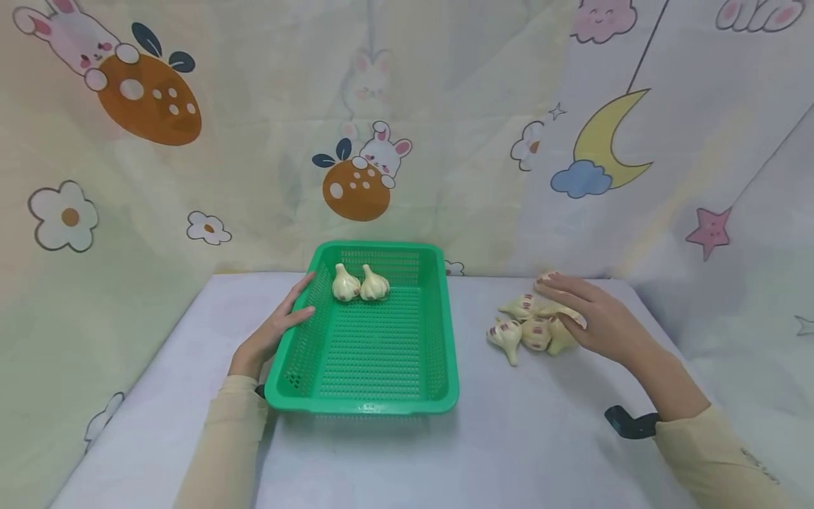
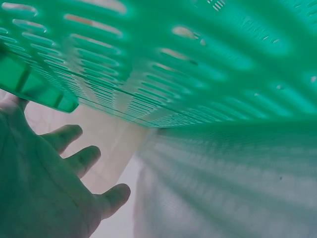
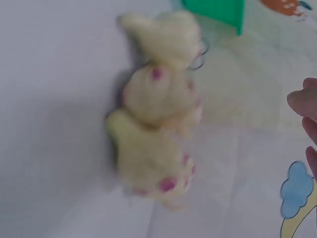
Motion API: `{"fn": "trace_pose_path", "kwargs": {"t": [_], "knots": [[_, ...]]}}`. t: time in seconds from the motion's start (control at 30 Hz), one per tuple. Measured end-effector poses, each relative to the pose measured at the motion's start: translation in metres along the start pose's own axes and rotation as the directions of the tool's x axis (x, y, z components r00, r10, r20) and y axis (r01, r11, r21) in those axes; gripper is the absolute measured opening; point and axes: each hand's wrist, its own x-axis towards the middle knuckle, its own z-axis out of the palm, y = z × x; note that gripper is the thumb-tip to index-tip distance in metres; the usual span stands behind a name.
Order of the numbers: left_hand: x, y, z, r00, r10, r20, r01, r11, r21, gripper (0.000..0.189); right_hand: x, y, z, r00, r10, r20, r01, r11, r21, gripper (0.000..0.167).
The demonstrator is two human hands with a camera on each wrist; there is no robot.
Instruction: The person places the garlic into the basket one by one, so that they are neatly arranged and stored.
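A green plastic basket (image 1: 362, 406) with slotted walls stands on the table, and my left hand (image 1: 270, 336) rests at its left side. The thumb lies over the rim. In the left wrist view the left hand's fingers (image 2: 86, 158) are spread and extended alongside the slotted wall. Two white garlic bulbs (image 1: 346, 285) sit inside the basket near its back left corner. On the right, my right hand (image 1: 604, 318) hovers over a group of several garlic bulbs (image 1: 506, 336) with purple marks, its fingers extended and thumb apart. The hand partly hides the rear bulbs.
A white cloth covers the table (image 1: 509, 445). Behind it hangs a patterned curtain (image 1: 267, 177) with rabbits, flowers and a moon, reaching down to the table's back edge. The basket's corner also shows beyond the bulbs in the right wrist view.
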Motion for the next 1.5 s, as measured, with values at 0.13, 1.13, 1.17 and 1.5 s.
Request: {"fn": "trace_pose_path", "kwargs": {"t": [0.13, 1.13, 1.17, 1.5], "knots": [[-0.002, 0.001, -0.004, 1.000, -0.009, 0.000, 0.009, 1.000, 0.013, 0.064, -0.015, 0.016, 0.005, 0.991, -0.031, 0.127, 0.038, 0.998, -0.059, 0.054], [0.000, -0.001, -0.002, 1.000, 0.010, 0.009, -0.010, 1.000, 0.012, 0.063, -0.050, 0.038, 0.033, 0.889, 0.134, 0.437, -0.119, 0.991, -0.061, 0.062], [0.000, -0.001, -0.002, 1.000, 0.009, 0.008, -0.009, 1.000, 0.011, 0.063, -0.050, 0.038, 0.032, 0.883, 0.146, 0.447, -0.133, 0.989, -0.062, 0.062], [0.000, 0.002, 0.000, 1.000, 0.017, 0.017, -0.017, 1.000, 0.001, 0.064, -0.055, 0.038, 0.034, 0.859, 0.197, 0.472, -0.203, 0.978, -0.039, 0.062]]}}
